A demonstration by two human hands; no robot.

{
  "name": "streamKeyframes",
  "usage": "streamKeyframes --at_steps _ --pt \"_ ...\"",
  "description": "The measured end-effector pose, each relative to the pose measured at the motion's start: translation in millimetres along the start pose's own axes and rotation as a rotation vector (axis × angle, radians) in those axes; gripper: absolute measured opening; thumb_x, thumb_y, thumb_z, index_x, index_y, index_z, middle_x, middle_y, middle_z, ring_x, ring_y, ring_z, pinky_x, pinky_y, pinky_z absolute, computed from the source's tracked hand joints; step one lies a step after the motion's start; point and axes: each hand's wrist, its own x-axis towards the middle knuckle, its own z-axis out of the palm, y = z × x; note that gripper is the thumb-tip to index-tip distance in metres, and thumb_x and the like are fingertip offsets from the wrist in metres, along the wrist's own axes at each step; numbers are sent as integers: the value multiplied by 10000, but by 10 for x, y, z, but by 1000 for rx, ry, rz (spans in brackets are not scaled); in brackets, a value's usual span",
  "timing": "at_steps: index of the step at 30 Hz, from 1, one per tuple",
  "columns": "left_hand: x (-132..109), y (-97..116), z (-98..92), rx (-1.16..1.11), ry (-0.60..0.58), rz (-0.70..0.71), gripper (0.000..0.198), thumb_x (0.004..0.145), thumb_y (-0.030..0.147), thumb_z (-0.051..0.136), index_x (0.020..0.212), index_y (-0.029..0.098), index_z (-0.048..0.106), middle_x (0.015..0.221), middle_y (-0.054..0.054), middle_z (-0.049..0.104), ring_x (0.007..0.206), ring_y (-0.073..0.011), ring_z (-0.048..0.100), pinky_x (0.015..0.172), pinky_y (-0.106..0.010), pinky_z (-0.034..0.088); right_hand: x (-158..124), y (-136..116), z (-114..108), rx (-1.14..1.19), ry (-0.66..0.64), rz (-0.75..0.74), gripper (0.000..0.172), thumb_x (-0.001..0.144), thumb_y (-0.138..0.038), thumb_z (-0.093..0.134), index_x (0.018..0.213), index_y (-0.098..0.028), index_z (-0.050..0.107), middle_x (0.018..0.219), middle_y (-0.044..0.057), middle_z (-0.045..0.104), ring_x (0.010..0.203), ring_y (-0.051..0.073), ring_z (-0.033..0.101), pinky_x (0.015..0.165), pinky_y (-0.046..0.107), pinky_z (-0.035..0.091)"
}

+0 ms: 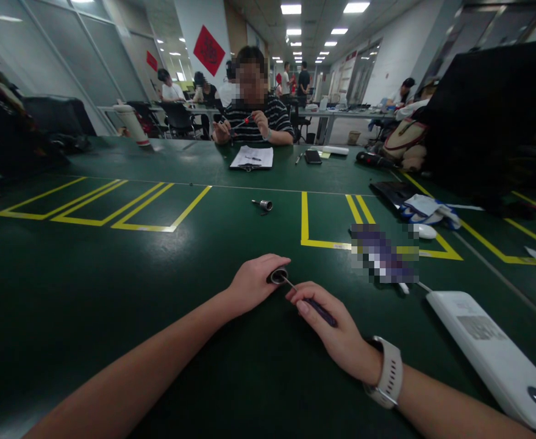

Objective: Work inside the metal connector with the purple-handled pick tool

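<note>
My left hand (257, 280) is wrapped round a small round metal cup-like part (278, 276), its open end facing me and to the right. In my right hand (326, 317) is a screwdriver-like tool with a dark handle (321, 311). The tool's thin shaft (290, 283) reaches to the mouth of the metal part; its tip is hidden there. Further up the green table (194, 305) lies another small metal part (264, 205) with a thin rod sticking out to its left.
A white power bank-like device (487, 347) and a pixelated phone-like item (380, 253) lie at the right, with gloves (427, 210) behind. A clipboard with paper (252, 157) is before a person (253, 116) seated opposite. Yellow tape (144, 228) marks the table.
</note>
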Motion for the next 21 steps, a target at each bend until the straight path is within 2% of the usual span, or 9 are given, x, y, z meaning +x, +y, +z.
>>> streamKeyframes --at_steps 4,8,13,17,21 --pt "26 0 -14 54 119 9 220 727 268 670 901 153 596 872 -36 645 814 -180 564 721 -321 457 -7 -11 -4 -15 -54 -65 120 894 -220 472 932 -221 586 1008 46 583 986 184 547 882 334 417" --pt "61 -3 -15 10 175 28 275 667 371 723 767 162 575 750 -17 602 755 -173 510 680 -303 412 -20 -37 9 -25 -98 -121 123 890 -189 471 937 -215 582 994 50 591 979 180 554 884 335 422" --pt "55 -33 55 -91 134 43 255 714 361 681 665 167 524 724 -8 555 726 -150 488 672 -280 395 -51 -51 15 -33 -75 -141 126 891 -187 467 910 -204 590 956 53 606 941 178 569 859 332 433" --pt "34 -33 99 -206 88 19 202 759 319 635 704 167 513 768 -4 563 725 -129 517 673 -259 406 -47 -29 9 -48 7 -100 137 896 -208 463 863 -198 596 917 49 609 904 176 576 822 323 441" --pt "24 -4 98 -154 63 -27 195 743 304 645 685 170 516 691 21 548 671 -122 505 641 -248 390 -29 -22 12 -53 19 -52 149 899 -226 461 870 -197 604 910 48 609 898 179 573 823 327 436"
